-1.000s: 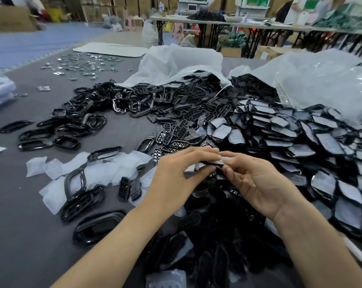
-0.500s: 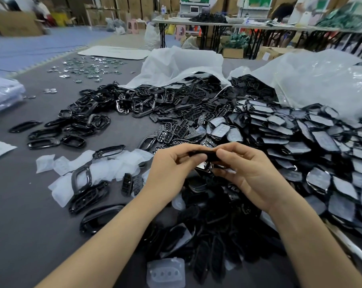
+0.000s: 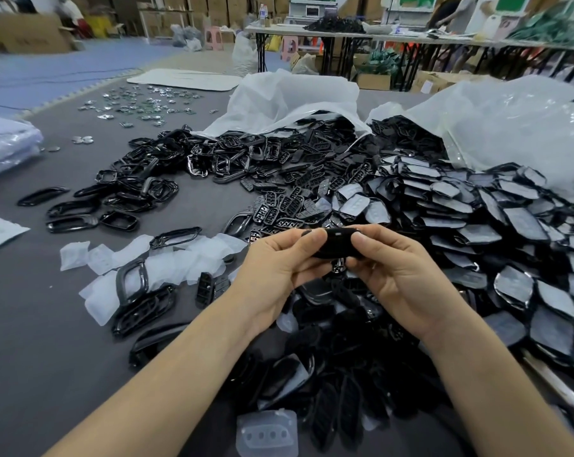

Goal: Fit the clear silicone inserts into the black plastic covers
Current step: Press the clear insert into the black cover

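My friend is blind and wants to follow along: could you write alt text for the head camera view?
A left hand and a right hand pinch one black plastic cover between them above a grey table. Loose clear inserts lie left, a pile of fitted covers right, white plastic bags behind.

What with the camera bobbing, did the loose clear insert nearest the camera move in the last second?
No. The clear insert still lies just left of the same black slotted piece; only the camera shifted.

Black cover (image 3: 340, 243) now dark face up.
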